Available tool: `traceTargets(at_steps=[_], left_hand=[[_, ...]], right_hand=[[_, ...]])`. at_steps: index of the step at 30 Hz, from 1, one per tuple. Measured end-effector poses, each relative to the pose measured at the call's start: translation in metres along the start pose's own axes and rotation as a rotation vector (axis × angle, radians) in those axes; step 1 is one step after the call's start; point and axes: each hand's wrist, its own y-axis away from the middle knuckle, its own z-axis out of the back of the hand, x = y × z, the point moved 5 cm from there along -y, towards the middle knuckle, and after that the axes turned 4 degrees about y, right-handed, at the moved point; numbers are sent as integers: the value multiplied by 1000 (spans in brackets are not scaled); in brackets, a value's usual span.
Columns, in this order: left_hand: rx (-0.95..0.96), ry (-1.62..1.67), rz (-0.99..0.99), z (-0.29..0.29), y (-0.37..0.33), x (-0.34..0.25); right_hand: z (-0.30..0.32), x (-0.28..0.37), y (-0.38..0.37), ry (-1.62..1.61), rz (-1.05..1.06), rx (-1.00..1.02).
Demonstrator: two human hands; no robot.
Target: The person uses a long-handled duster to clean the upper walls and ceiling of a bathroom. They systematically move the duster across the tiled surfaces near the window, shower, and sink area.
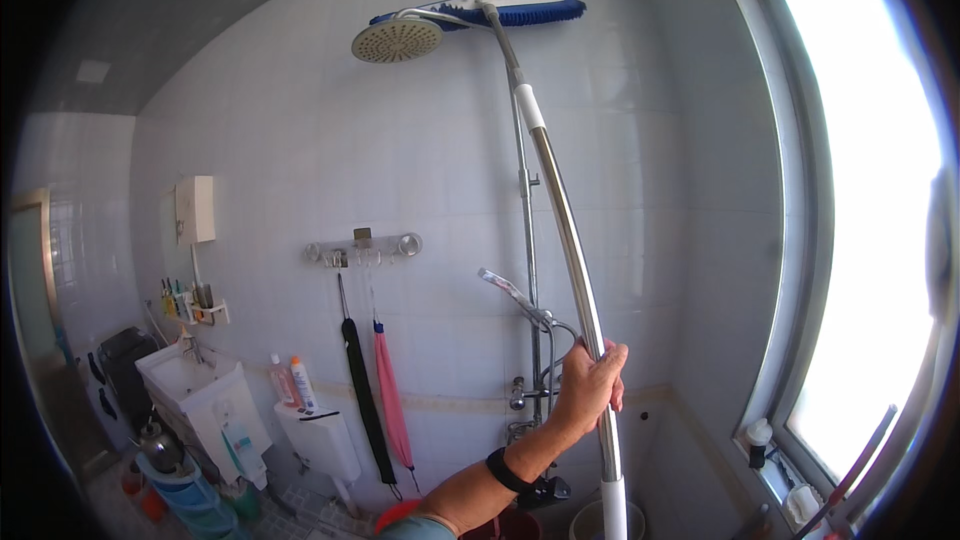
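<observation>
A flat mop with a blue shaggy pad (pixel 540 10) is raised high against the tiled wall, behind and beside the round shower head (pixel 397 41). Its silver pole (pixel 566 210) with white sleeves slants down to the lower edge. My left hand (pixel 590 380), a black band on its wrist, is wrapped round the pole's lower part. The forearm reaches in from below. My right hand is out of the picture, and so is the pole's bottom end. Just left of my fingers are the shower riser (pixel 530 240) and the hand shower (pixel 505 285).
A bright window (pixel 865 210) fills the right side, with small items on its sill (pixel 770 470). Two folded umbrellas, black (pixel 365 390) and pink (pixel 393 390), hang from a wall rack (pixel 365 248). Bottles stand on the white cistern (pixel 318 435); a washbasin (pixel 185 375) is further left.
</observation>
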Motion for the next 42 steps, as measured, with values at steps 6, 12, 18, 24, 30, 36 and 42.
traceTargets(at_steps=[6,12,18,24,30,36,42], left_hand=[[16,77,29,-3,2,17],[42,136,93,-8,6,34],[61,155,134,-9,3,42],[65,159,122,-6,-8,39],[-4,116,108,-3,11,18],[-4,87,43,-13,49,-3],[2,177,59,-11,62,1]], right_hand=[[5,-17,-2,153,96,-71],[18,-29,2,240,98,-164],[14,-30,5,274,90,-218],[5,-15,3,282,117,-287],[0,-29,9,306,254,-211],[8,-29,23,321,240,-200],[20,-20,28,377,79,-191]])
